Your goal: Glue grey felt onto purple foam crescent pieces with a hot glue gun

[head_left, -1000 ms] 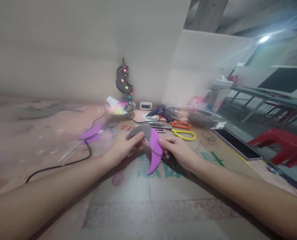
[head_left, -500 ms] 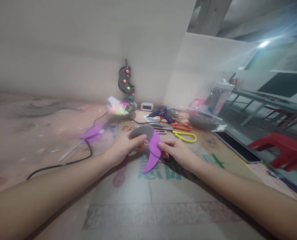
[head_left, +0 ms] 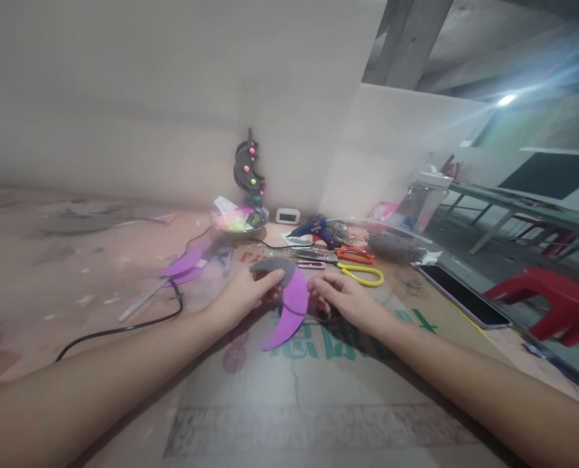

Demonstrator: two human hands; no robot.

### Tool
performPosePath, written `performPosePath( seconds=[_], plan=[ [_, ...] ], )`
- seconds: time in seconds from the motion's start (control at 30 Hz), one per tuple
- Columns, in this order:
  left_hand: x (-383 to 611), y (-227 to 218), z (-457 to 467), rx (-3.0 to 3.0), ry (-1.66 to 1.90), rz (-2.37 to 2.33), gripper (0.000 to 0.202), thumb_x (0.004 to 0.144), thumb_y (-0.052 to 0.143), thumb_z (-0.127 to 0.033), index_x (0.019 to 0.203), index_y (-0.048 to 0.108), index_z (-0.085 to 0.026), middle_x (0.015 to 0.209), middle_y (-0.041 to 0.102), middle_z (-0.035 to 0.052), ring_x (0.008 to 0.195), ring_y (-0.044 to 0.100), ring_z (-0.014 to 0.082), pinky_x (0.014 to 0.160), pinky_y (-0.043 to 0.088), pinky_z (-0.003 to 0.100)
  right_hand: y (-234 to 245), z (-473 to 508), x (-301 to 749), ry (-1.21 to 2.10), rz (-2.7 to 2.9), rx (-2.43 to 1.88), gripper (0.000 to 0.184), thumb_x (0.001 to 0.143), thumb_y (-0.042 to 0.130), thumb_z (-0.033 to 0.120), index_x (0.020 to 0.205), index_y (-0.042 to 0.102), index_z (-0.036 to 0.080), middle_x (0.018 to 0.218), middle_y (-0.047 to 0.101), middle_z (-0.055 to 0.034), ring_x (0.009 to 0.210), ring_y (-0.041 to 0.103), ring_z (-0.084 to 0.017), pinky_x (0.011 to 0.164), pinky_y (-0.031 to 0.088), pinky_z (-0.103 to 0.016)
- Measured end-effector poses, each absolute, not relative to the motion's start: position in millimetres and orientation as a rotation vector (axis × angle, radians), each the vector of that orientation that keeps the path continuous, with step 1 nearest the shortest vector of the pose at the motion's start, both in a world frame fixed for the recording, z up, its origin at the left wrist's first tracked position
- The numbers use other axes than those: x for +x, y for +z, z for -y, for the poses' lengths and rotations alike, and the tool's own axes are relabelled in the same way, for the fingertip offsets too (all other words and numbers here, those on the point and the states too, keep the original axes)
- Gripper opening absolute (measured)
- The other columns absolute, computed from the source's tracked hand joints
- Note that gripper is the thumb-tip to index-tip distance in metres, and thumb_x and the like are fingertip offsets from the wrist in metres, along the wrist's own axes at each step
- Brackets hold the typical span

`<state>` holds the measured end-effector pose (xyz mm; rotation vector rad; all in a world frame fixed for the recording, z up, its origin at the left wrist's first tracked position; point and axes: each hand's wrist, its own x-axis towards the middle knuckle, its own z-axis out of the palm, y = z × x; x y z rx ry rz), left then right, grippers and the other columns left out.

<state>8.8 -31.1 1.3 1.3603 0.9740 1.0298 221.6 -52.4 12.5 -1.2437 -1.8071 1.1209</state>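
Note:
A purple crescent-shaped piece [head_left: 295,296] is gripped near its top by my left hand [head_left: 244,290], thumb in front and fingers behind. Its upper end is covered in grey yarn [head_left: 268,264], while the lower, pointed end is bare purple. From the crescent a dark strand of this yarn crosses toward my right hand [head_left: 346,296]. That hand sits just right of the crescent, apart from it, with curled fingers pinched at the strand; the fingertips are partly hidden. Under both hands lies a printed cardboard sheet [head_left: 250,390].
Beyond the hands are yellow-handled scissors [head_left: 362,274], orange-handled scissors [head_left: 355,255], a blue glue gun [head_left: 318,229], a small clock [head_left: 288,216] and a bowl [head_left: 240,224]. More purple pieces [head_left: 184,265] and a black cable [head_left: 123,330] lie left; a phone [head_left: 464,296] lies right.
My right hand has let go of the crescent's edge and moved slightly apart from it. The crescent has tilted, its lower tip swinging left. The camera view has shifted a little.

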Motion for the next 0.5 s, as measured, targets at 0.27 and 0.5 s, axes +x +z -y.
performPosePath(
  seconds=[0.27, 0.5],
  plan=[
    [10.4, 4.8, 32.0, 1.297, 1.077, -1.018, 0.031, 0.074, 0.066, -0.040, 0.062, 0.057, -0.013, 0.058, 0.058, 0.0009, 0.052, 0.052, 0.0103, 0.051, 0.041, 0.021, 23.5, 2.6, 274.4, 0.439, 1.837, -1.441, 0.027, 0.083, 0.056, 0.040, 0.094, 0.060, 0.017, 0.087, 0.065, -0.0044, 0.075, 0.060, -0.016, 0.072, 0.049, -0.031],
    [10.3, 4.8, 30.4, 1.356, 1.070, -1.008, 0.028, 0.074, 0.065, -0.037, 0.060, 0.058, -0.014, 0.057, 0.058, 0.0018, 0.051, 0.052, 0.0114, 0.049, 0.039, 0.022, 27.5, -41.8, 302.1, 0.244, 1.877, -1.562, 0.040, 0.083, 0.060, 0.029, 0.119, 0.057, 0.013, 0.119, 0.064, -0.0156, 0.102, 0.063, -0.023, 0.095, 0.045, -0.040]
  ],
)
